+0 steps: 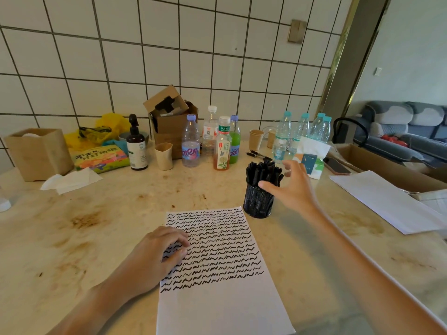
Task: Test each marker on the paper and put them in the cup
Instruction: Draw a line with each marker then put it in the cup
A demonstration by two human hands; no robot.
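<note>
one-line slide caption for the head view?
Left hand steadies scribble-filled paper; open right hand beside marker-filled mesh cup.

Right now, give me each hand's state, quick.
Left hand: open, fingers resting on the paper.
Right hand: open, empty, beside the cup.

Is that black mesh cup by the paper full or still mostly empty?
Full. The black mesh cup stands upright, crammed with black markers whose capped ends crowd above its rim.
</note>
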